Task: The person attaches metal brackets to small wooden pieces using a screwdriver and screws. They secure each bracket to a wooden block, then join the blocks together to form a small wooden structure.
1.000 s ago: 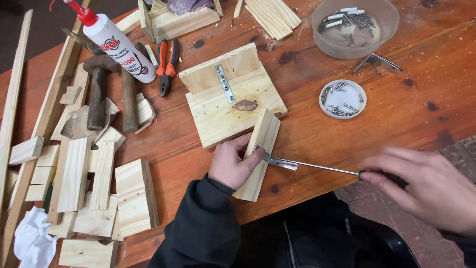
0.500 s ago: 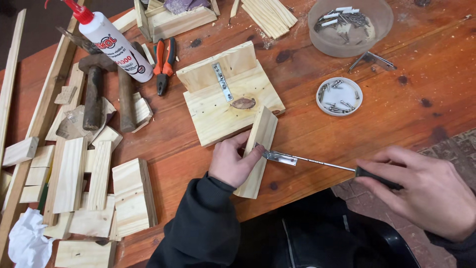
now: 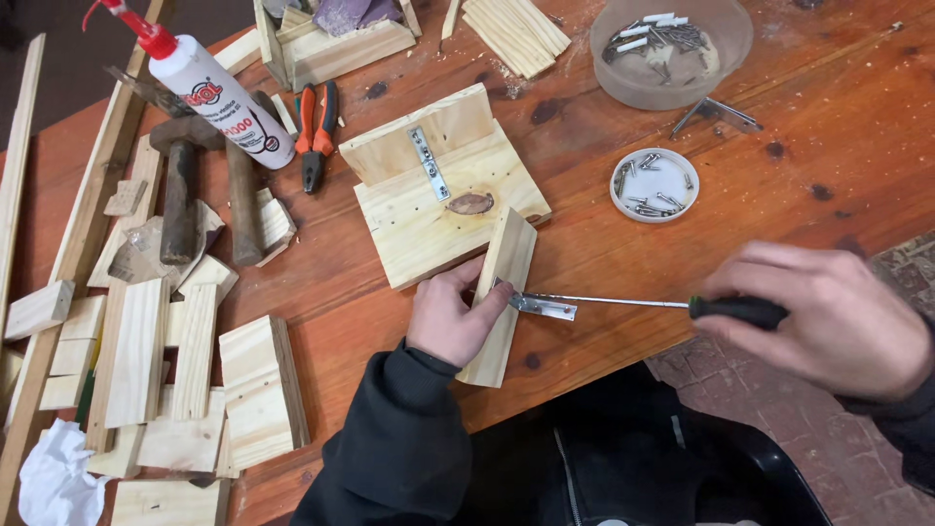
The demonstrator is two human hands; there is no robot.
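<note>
Along the table's left edge lie pale wood offcuts (image 3: pixel 146 365) in loose rows, with a crumpled white rag (image 3: pixel 54 482) at the near left corner. Further back a hammer (image 3: pixel 180 185) rests across scraps, a white glue bottle (image 3: pixel 219 97) with a red nozzle leans beside it, and orange-handled pliers (image 3: pixel 317 131) lie just to its right. Near the table's middle sits a hinged pine assembly (image 3: pixel 443 195), its metal strap joining two boards. Touching its near right corner stands a narrow pine board (image 3: pixel 502 292) on edge, running toward the near table edge. The left hand (image 3: pixel 453 317) is closed on this board, thumb and fingers pinching it and pressing a small metal bracket (image 3: pixel 541 307) against its right face. The screwdriver (image 3: pixel 633 304) lies level, tip at the bracket, handle wrapped in the right hand (image 3: pixel 828 317), which is closed around it beyond the near edge. A white lid of screws (image 3: pixel 654 185) and a clear bowl of screws (image 3: pixel 672 49) sit toward the far right. To drive well, I judge the shaft should stay in line with the screw, with firm push inward while the left hand braces the board from tipping.
</note>
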